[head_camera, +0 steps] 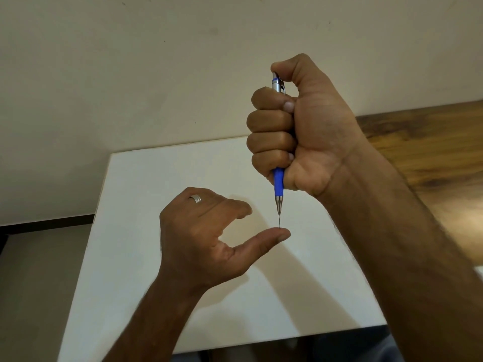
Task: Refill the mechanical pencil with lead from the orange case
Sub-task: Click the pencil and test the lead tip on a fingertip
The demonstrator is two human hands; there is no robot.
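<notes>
My right hand (295, 131) is wrapped in a fist around a blue and silver mechanical pencil (278, 182), held upright with the tip down and my thumb on its top cap. A thin dark lead (279, 222) sticks out of the metal tip. Its lower end touches the thumb tip of my left hand (206, 239), which is below, fingers curled and apart, a silver ring on one finger. The orange case is not in view.
A white table (156, 257) lies under both hands, with its left edge and near edge visible. A wooden surface (428, 158) runs along the right. A pale wall (130, 74) stands behind.
</notes>
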